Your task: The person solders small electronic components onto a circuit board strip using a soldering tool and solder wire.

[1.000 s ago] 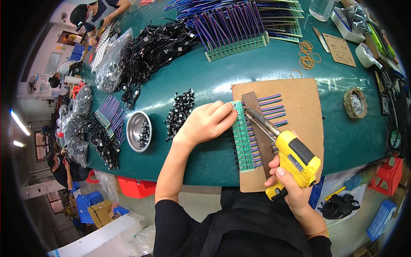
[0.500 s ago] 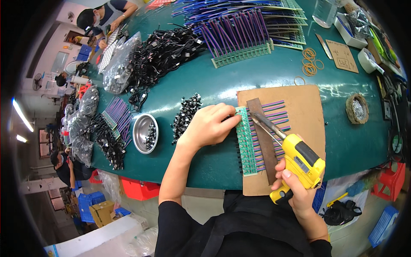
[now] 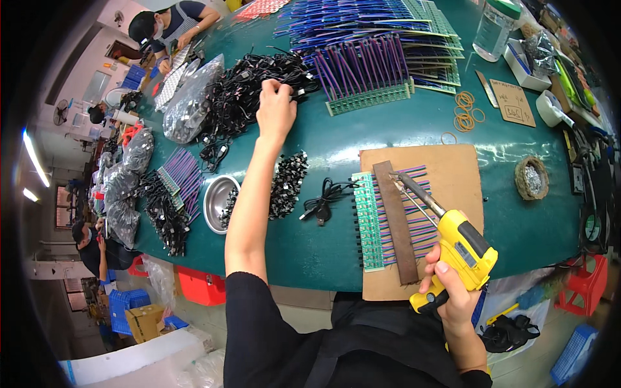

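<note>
My right hand (image 3: 455, 291) grips a yellow soldering gun (image 3: 467, 249) by its handle. The gun's metal tip hovers over the top of a dark flat bar (image 3: 396, 226). That bar lies across a row of purple, green and black wires (image 3: 420, 233) joined to a green circuit board panel (image 3: 370, 226). A bundled black cable (image 3: 325, 199) rests left of the panel, one end reaching its upper edge. Farther off, my left hand (image 3: 277, 113) is at a heap of black cables (image 3: 239, 90), fingers curled together; whatever they pinch is hidden.
Brown cardboard (image 3: 453, 161) lies under the panel. To its left are a pile of small black parts (image 3: 290, 184) and a metal bowl (image 3: 217, 200). Wired panels (image 3: 369, 97) are stacked at the back, near rubber bands (image 3: 464, 110). A round tin (image 3: 531, 178) stands right. A co-worker (image 3: 171, 26) sits far left.
My left hand has left the panel's top and moved up and left to the cable heap. A bundled black cable now shows beside the panel. The soldering gun has shifted slightly down and right.
</note>
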A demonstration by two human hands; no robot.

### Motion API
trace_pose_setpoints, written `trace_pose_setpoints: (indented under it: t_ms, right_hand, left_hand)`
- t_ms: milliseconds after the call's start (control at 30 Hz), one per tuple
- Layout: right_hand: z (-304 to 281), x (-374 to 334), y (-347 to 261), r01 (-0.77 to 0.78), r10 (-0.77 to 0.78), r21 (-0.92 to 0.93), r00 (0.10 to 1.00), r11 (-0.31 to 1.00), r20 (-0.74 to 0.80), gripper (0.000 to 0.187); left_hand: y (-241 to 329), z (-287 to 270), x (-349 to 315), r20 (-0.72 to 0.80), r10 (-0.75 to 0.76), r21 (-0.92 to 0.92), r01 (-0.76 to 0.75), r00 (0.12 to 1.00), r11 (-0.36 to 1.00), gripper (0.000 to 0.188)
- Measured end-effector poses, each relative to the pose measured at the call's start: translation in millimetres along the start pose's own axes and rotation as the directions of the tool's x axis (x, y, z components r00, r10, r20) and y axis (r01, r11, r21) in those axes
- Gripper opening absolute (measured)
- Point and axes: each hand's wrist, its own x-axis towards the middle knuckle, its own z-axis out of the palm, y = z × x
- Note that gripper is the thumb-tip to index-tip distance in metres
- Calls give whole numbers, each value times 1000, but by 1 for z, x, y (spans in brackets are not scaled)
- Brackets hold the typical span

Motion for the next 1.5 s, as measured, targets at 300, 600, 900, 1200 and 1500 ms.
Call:
trace_pose_setpoints:
  t_ms: [300, 600, 900, 1200, 1500]
  right_hand:
    - [-5, 8, -6, 9, -9, -3, 999, 1000, -33, 35]
    - [1, 5, -5, 16, -16, -5, 1000, 1000, -25, 37]
    - [-4, 12, -6, 63, -64, -24, 997, 998, -38, 39]
    - [5, 24, -7, 66, -66, -85, 998, 994, 0, 47]
    - [13, 17, -15, 116, -102, -134, 989, 984, 104, 69]
  left_hand:
    - [14, -25, -16, 105, 11, -477, 41, 994, 878, 57]
    - [18, 10, -7, 114, 30, -138, -14, 993, 990, 27]
    - [28, -56, -37, 265, -376, -914, 356, 888, 195, 15]
    - [115, -145, -118, 584, 268, -367, 544, 766, -754, 10]
    - [137, -152, -141, 550, 368, -386, 619, 750, -684, 12]
